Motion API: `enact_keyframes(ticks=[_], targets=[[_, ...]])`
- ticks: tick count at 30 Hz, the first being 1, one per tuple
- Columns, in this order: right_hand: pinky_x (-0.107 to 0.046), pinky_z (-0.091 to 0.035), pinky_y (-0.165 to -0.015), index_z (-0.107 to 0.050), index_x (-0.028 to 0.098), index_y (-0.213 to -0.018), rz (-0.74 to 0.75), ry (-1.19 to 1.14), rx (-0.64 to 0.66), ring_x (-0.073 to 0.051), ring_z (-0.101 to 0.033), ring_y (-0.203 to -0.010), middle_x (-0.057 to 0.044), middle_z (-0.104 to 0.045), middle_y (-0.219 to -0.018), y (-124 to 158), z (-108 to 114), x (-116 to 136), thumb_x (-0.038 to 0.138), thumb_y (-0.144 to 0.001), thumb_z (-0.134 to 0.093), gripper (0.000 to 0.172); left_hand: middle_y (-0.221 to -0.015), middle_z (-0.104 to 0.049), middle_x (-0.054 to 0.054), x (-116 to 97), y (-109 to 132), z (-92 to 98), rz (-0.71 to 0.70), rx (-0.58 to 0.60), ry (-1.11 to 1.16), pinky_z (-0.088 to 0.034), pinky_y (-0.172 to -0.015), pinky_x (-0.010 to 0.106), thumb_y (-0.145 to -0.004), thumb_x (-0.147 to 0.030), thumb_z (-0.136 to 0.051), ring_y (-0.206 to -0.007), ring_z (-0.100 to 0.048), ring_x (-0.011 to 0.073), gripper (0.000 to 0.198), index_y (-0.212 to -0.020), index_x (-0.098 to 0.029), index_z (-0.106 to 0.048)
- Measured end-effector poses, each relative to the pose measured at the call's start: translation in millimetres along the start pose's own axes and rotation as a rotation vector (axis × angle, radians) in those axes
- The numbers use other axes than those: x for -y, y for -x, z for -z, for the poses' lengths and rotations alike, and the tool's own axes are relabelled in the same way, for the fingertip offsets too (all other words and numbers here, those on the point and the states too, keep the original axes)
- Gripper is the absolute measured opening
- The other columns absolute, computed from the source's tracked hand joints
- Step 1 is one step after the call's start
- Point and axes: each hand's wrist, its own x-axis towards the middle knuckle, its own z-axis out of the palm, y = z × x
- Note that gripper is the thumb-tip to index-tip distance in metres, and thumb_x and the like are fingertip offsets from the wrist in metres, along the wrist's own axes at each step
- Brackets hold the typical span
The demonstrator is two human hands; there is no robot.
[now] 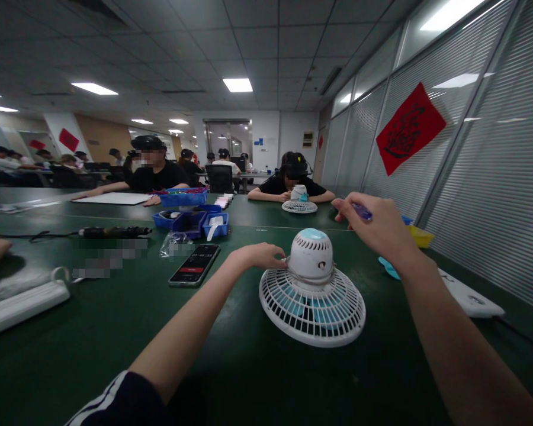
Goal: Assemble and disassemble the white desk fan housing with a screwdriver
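A small white fan [311, 257] lies face down on the green table, its round grille against the surface and its motor housing pointing up. Light blue blades show through the slats. My left hand [263, 255] reaches in from the left, its fingers closed at the neck of the housing. To the right of the fan and above the table, my right hand [373, 222] is wrapped round a screwdriver [363, 212] with a clear purple handle; its shaft is not distinct. A light blue part [388, 268] lies beyond my right forearm.
A phone [194, 265] lies left of the fan, with blue bins [189, 223] behind it. A white power strip [24, 305] and a black-handled tool [111, 232] are at the left. A white device [471, 296] sits at the right. Across the table, a person leans over another fan [299, 205].
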Motion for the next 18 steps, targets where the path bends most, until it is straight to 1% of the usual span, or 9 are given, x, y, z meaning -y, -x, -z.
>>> enact_keyframes(ticks=[2, 4, 7, 8, 9, 10, 12, 14, 18], targets=[[-0.031, -0.039, -0.056, -0.058, 0.019, -0.071, 0.062, 0.004, -0.106, -0.016, -0.054, -0.054, -0.007, -0.063, -0.063, 10.5, -3.0, 6.2, 0.048, -0.093, -0.038, 0.042, -0.123, -0.064, 0.009, 5.6, 3.1, 4.2, 0.027, 0.018, 0.011, -0.045, -0.079, 0.027, -0.083, -0.049, -0.049, -0.104, -0.061, 0.0231, 0.049, -0.126, -0.026, -0.056], [-0.031, -0.041, -0.056, -0.059, 0.018, -0.071, 0.183, 0.038, -0.150, -0.016, -0.055, -0.055, -0.008, -0.064, -0.065, 31.1, -11.7, 8.6, 0.040, -0.094, -0.036, 0.038, -0.125, -0.063, 0.009, 11.7, 6.4, 8.4, 0.055, 0.027, 0.041, -0.046, -0.077, 0.025, -0.083, -0.049, -0.048, -0.099, -0.063, 0.0210, 0.051, -0.127, -0.025, -0.055], [-0.032, -0.048, -0.061, -0.063, 0.017, -0.074, 0.532, -0.026, 0.046, -0.018, -0.062, -0.066, -0.009, -0.069, -0.075, 76.4, -31.7, 4.9, 0.027, -0.093, -0.041, 0.030, -0.120, -0.065, 0.010, 20.3, 7.9, 10.7, 0.098, 0.057, 0.088, -0.047, -0.074, 0.025, -0.083, -0.046, -0.046, -0.085, -0.066, 0.0178, 0.054, -0.130, -0.022, -0.052], [-0.032, -0.051, -0.067, -0.063, 0.017, -0.075, 0.627, -0.052, 0.109, -0.018, -0.065, -0.073, -0.009, -0.071, -0.081, 92.1, -38.4, 2.2, 0.021, -0.092, -0.042, 0.027, -0.116, -0.067, 0.010, 22.7, 6.9, 9.9, 0.112, 0.068, 0.099, -0.047, -0.073, 0.025, -0.083, -0.046, -0.046, -0.082, -0.066, 0.0174, 0.054, -0.130, -0.021, -0.052], [-0.034, -0.052, -0.077, -0.064, 0.017, -0.080, 0.686, -0.069, 0.196, -0.019, -0.066, -0.086, -0.009, -0.072, -0.092, 106.5, -44.3, -0.7, 0.018, -0.090, -0.045, 0.022, -0.112, -0.068, 0.010, 24.9, 5.2, 8.4, 0.121, 0.077, 0.107, -0.047, -0.073, 0.025, -0.083, -0.045, -0.046, -0.082, -0.066, 0.0174, 0.053, -0.129, -0.020, -0.053], [-0.037, -0.051, -0.086, -0.065, 0.017, -0.083, 0.707, -0.078, 0.228, -0.021, -0.065, -0.098, -0.010, -0.071, -0.104, 118.6, -49.2, -3.8, 0.017, -0.087, -0.048, 0.017, -0.110, -0.069, 0.010, 26.8, 2.7, 6.1, 0.125, 0.087, 0.115, -0.047, -0.073, 0.025, -0.083, -0.044, -0.047, -0.082, -0.066, 0.0177, 0.052, -0.127, -0.019, -0.054], [-0.041, -0.048, -0.095, -0.064, 0.017, -0.081, 0.689, -0.077, 0.267, -0.024, -0.057, -0.116, -0.012, -0.064, -0.123, 134.7, -55.4, -8.9, 0.017, -0.083, -0.053, 0.011, -0.109, -0.069, 0.010, 30.4, -3.5, 0.0, 0.123, 0.107, 0.141, -0.048, -0.071, 0.024, -0.083, -0.043, -0.047, -0.083, -0.067, 0.0178, 0.048, -0.124, -0.019, -0.057], [-0.042, -0.046, -0.098, -0.064, 0.018, -0.083, 0.668, -0.076, 0.303, -0.025, -0.054, -0.120, -0.012, -0.060, -0.129, 140.1, -57.6, -11.2, 0.017, -0.081, -0.054, 0.010, -0.110, -0.069, 0.009, 34.2, -10.0, -6.5, 0.120, 0.124, 0.172, -0.048, -0.069, 0.024, -0.084, -0.042, -0.046, -0.086, -0.066, 0.0175, 0.045, -0.122, -0.020, -0.058], [-0.044, -0.046, -0.098, -0.065, 0.017, -0.087, 0.628, -0.072, 0.314, -0.026, -0.056, -0.118, -0.013, -0.061, -0.127, 134.4, -57.9, -6.1, 0.019, -0.080, -0.056, 0.012, -0.109, -0.069, 0.008, 43.0, -18.1, -14.6, 0.125, 0.145, 0.221, -0.049, -0.067, 0.022, -0.086, -0.039, -0.042, -0.089, -0.066, 0.0166, 0.042, -0.122, -0.021, -0.056]])
